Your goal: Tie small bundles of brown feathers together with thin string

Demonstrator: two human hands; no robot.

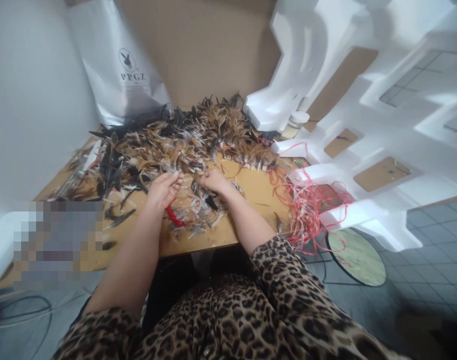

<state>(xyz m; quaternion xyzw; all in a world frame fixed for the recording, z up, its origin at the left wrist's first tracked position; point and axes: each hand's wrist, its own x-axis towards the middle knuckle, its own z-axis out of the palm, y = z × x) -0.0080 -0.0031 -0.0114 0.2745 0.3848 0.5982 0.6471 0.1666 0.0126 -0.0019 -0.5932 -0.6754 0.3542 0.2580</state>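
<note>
Head view, "PPGZ" bag [110, 75], rabbit-head logo [127, 59], feathers [217, 125] near fingers [173, 181]

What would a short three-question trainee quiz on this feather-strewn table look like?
1. Multiple choice: which hand is nearer the curved red strip? A) left B) right

2. True or false: the white-lidded jar is to the right of the silver bag.

3. Short answer: what four letters are printed on that bag, which is behind the brown and black feathers?

Key: 1: A, the left hand. 2: True. 3: PPGZ.
</note>
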